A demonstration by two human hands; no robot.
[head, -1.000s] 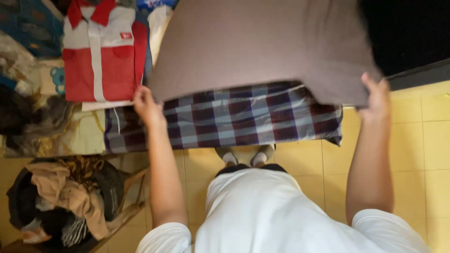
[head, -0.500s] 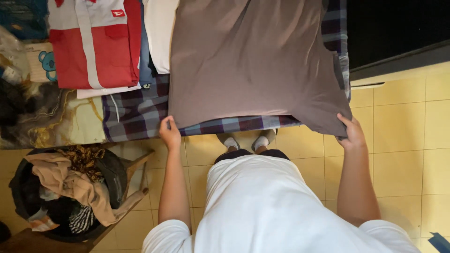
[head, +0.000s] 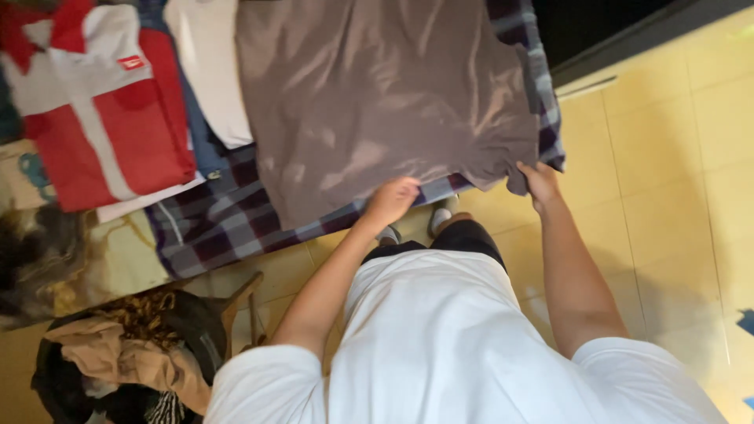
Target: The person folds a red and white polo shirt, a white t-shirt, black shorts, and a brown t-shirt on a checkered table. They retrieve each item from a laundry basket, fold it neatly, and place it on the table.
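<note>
The head view looks down on a person in a white shirt who stands at the edge of a low surface covered with a plaid cloth (head: 212, 228). A large brown garment (head: 377, 102) lies spread flat on this cloth, its near edge hanging a little over the border.

The left hand (head: 390, 200) rests on the near edge of the brown garment, around the middle; the fingers are curled down on the fabric, but I cannot tell if they pinch it or only press it. The right hand (head: 540, 182) is at the near right corner, and its fingers are closed on the hem there.

I judge that the step in hand is the laying out and smoothing of the garment before a fold. The next move would ask for a firm pinch on both sides and an even pull, so that the wrinkles in the middle go flat.

To the left lie a folded red and white shirt (head: 94, 110) and a white folded piece (head: 208, 67). A dark basket with mixed clothes (head: 118, 361) stands on the yellow tiled floor (head: 667, 196).
</note>
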